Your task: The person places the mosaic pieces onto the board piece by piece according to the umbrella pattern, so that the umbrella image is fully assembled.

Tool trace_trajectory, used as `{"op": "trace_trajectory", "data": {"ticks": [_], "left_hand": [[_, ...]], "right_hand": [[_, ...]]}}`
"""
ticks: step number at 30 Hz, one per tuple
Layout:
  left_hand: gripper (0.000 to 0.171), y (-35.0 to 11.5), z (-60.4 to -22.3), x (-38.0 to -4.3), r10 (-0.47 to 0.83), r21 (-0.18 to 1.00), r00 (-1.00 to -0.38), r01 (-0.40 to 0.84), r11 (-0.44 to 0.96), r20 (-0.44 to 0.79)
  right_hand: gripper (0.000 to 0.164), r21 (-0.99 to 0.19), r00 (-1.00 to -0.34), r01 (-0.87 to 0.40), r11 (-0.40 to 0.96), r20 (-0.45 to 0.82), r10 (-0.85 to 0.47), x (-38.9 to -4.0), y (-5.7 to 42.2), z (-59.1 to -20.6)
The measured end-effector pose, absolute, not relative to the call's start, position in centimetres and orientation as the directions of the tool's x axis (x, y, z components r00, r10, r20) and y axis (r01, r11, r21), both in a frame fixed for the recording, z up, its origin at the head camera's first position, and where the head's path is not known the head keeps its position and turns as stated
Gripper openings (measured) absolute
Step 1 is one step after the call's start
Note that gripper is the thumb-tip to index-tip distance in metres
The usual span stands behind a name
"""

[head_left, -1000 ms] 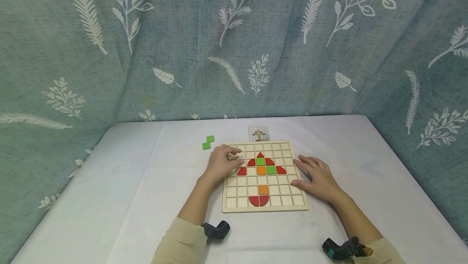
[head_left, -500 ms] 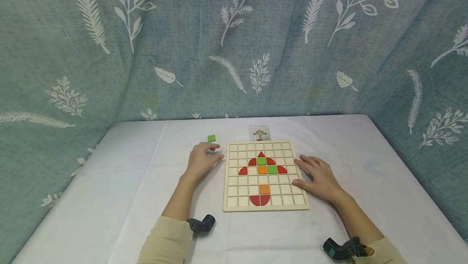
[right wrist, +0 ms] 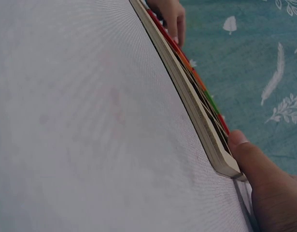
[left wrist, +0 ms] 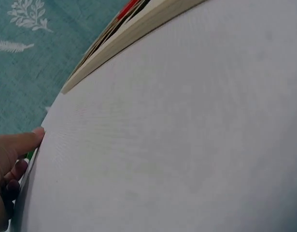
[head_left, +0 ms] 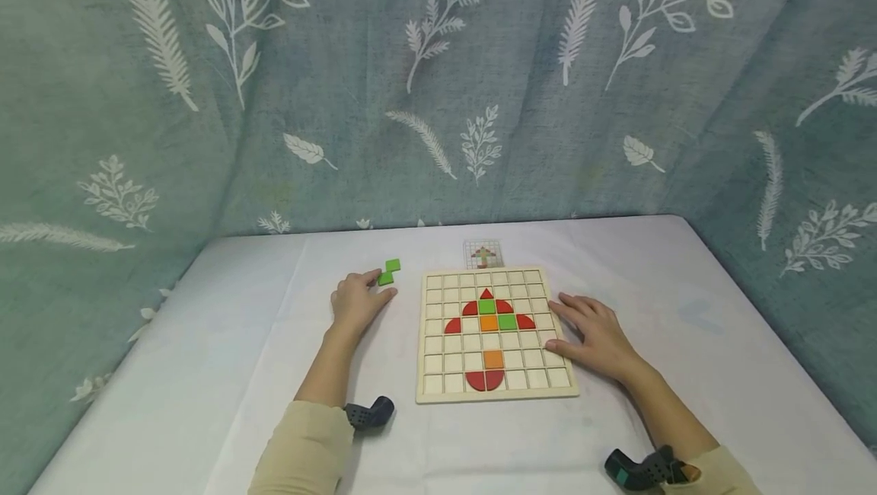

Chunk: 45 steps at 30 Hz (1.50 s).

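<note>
Two green square tiles lie beyond the board's left side, nearly corner to corner in the head view: a nearer tile and a farther tile. My left hand is at the nearer one, index fingertip at its left edge and thumb tip just in front of it. The wooden grid board holds red curved pieces, a red triangle, and green and orange squares. On its right edge rests my right hand, fingers spread. The right wrist view shows that thumb on the board's rim.
A small pattern card with a coloured figure on a grid lies behind the board. White cloth covers the table, and a leaf-print curtain hangs behind. Each wrist wears a black camera mount.
My left hand has left the board's upper left area and moved left to the green tiles. My right hand stays on the board's edge.
</note>
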<state>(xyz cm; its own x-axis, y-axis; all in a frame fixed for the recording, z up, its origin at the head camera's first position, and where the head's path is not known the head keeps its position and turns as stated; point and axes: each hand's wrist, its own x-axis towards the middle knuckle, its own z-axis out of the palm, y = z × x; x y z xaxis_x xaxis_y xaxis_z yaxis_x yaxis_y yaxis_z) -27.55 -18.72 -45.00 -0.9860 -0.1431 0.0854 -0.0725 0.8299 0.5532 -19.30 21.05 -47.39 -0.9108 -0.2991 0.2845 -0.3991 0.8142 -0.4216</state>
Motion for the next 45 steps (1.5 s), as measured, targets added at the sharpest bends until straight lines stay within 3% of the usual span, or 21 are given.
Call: {"op": "trace_trajectory", "data": {"ticks": [13, 25, 45], "left_hand": [[0.039, -18.8, -45.7, -26.9, -0.122, 0.560, -0.980, -0.013, 0.828, 0.158], [0.039, -18.3, -46.0, -25.8, -0.081, 0.583, -0.975, 0.056, 0.811, 0.207], [0.038, -16.6, -45.6, -23.9, 0.045, 0.664, -0.984, 0.149, 0.732, 0.171]], "right_hand": [[0.069, -0.420, -0.913, -0.396, 0.817, 0.275, -0.301, -19.2, 20.9, -47.3], [0.069, -0.412, -0.913, -0.394, 0.821, 0.276, -0.300, -19.4, 21.0, -47.3], [0.069, -0.415, -0.919, -0.383, 0.825, 0.264, -0.294, -19.1, 20.8, -47.1]]}}
